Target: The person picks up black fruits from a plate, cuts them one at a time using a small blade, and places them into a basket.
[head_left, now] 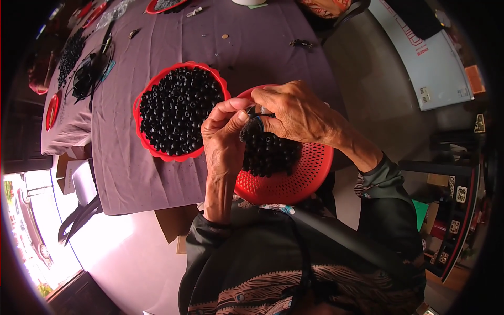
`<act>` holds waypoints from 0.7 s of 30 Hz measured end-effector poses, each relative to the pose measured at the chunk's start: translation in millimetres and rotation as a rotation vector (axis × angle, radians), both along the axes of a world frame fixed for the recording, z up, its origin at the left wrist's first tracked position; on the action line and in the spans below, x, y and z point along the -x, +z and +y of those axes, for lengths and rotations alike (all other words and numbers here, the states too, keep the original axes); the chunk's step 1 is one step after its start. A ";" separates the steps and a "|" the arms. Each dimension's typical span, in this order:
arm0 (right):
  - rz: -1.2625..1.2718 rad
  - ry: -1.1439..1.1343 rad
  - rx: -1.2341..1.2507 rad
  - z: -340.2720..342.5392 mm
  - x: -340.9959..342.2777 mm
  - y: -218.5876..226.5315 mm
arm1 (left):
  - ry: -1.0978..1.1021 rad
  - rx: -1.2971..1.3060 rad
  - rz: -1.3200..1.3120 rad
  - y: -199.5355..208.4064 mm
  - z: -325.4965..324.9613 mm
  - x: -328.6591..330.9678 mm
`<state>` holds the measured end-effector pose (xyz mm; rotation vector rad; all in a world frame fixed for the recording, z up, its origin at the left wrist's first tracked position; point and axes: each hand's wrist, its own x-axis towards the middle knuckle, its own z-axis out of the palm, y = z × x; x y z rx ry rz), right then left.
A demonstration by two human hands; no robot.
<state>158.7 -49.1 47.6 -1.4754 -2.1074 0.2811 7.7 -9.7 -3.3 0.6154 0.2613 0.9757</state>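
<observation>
My left hand (223,139) and my right hand (296,113) meet over a red perforated basket (315,168), fingertips pinched together. Between them is something small and dark, too small to make out. At the tip of my right thumb sits a black cloth-like cover (251,129) with a blue edge. Below the hands, a heap of black beads (270,155) lies in the basket, partly hidden by them. Just left of my left hand stands a red scallop-rimmed bowl (157,153), full of round black beads (181,107), several with holes showing.
A purple cloth covers the table (136,181). Toward its far left lie a dark cord-like bundle (86,79) and a small red dish (52,111). Another red dish (165,6) and a white container (249,2) stand at the far edge. A dark shelf (457,210) is at right.
</observation>
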 end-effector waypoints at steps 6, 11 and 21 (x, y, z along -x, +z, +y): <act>-0.006 0.009 0.010 -2.3 -3.0 1.0 | -0.025 0.066 -0.080 -4.1 -0.3 -3.4; 0.037 -0.011 -0.144 -7.4 3.7 -0.4 | 0.004 0.068 -0.021 -4.0 -1.6 -4.3; -0.229 -0.076 -0.256 -10.7 11.7 -21.5 | 0.036 0.160 0.201 -10.1 -8.6 -9.6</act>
